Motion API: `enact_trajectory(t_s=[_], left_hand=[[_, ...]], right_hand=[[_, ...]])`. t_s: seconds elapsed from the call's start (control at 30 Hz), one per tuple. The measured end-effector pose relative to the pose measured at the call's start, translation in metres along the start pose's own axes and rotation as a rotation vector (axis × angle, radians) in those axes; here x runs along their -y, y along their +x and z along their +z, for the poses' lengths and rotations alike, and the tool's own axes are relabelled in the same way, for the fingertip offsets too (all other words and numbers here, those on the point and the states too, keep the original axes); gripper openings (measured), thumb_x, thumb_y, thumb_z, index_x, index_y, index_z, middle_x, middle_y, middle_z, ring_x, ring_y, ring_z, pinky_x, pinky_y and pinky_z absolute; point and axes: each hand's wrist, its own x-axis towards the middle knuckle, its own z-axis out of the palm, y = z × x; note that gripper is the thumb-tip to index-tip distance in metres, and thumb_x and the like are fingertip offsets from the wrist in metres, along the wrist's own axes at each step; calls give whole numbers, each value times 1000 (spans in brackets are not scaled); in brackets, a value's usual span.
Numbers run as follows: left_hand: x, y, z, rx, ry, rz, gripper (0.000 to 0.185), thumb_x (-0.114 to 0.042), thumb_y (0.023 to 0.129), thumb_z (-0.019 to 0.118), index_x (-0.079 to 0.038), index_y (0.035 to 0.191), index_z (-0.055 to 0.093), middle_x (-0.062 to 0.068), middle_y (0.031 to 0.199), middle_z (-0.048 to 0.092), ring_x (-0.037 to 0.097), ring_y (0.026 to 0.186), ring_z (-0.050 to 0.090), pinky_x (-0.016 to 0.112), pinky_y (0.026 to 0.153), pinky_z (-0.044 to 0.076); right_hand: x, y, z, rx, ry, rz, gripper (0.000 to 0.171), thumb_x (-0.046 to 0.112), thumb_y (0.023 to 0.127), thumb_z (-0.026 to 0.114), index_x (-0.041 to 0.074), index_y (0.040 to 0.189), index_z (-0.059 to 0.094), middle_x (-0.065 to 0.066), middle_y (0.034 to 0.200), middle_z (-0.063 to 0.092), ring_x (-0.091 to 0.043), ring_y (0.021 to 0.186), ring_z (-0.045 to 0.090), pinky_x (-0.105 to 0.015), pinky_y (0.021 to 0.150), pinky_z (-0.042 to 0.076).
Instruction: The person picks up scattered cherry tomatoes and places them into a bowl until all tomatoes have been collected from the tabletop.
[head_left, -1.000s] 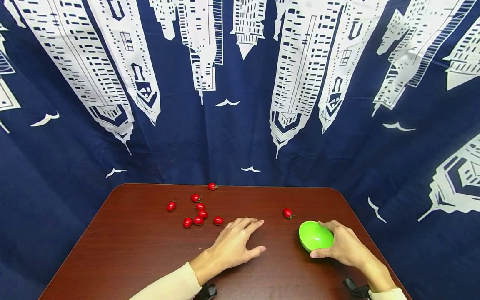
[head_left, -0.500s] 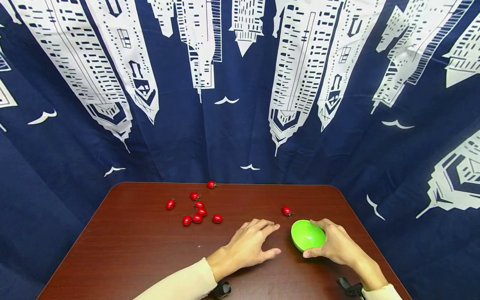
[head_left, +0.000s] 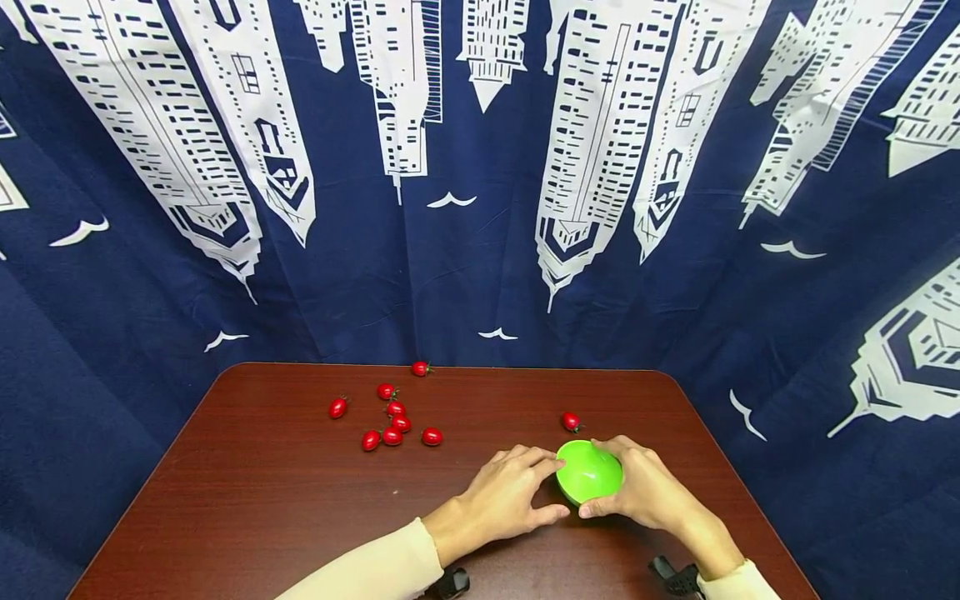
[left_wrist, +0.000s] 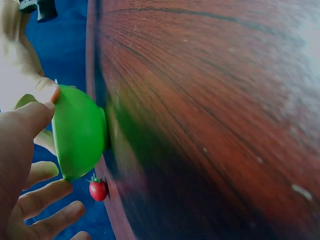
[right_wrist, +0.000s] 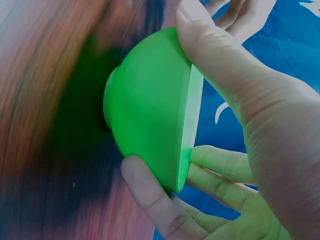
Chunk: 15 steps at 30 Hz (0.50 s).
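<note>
A small bright green bowl (head_left: pixel 588 472) stands toward the right of the table, its inside showing no contents. My right hand (head_left: pixel 651 493) grips it from the right, thumb on the near side and fingers at the far rim. From the left, my left hand (head_left: pixel 504 498) reaches the bowl with spread, relaxed fingers, a fingertip overlapping the rim in the head view. Seen from the left wrist, the bowl (left_wrist: pixel 77 132) lies between that hand's thumb and fingers. A single red cherry tomato (head_left: pixel 571 422) lies just beyond the bowl.
Several more cherry tomatoes (head_left: pixel 401 423) lie scattered on the left half of the brown wooden table (head_left: pixel 247 492), one near its back edge. A navy cloth (head_left: pixel 360 283) with white buildings hangs behind the table.
My right hand has brought the bowl leftward across the table. My left hand has moved right until its fingers reach the bowl's left rim. The tomatoes lie as before.
</note>
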Motion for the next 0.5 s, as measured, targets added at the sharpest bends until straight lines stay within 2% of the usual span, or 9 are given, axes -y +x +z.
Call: enact_trajectory(t_s=[0.33,0.5], left_hand=[[10,-10,-6,7,11,-80,69,-63,102,86,-15,150,78,-5,152,77,15,135,74,37,112,66],[16,-16,-9,-19,25,-92,70,-61,97,92,-14,147,80,-5,148,80,15,131,76,35,109,68]], right_hand=[[21,9,14,15,41,-24,115,60,66,113,-5,152,71,-9,137,79,-21,116,76,-41,99,68],[34,14,17,24,49,-49,115,59,66,113,-5,153,70,-12,142,78,-23,118,77,-42,100,69]])
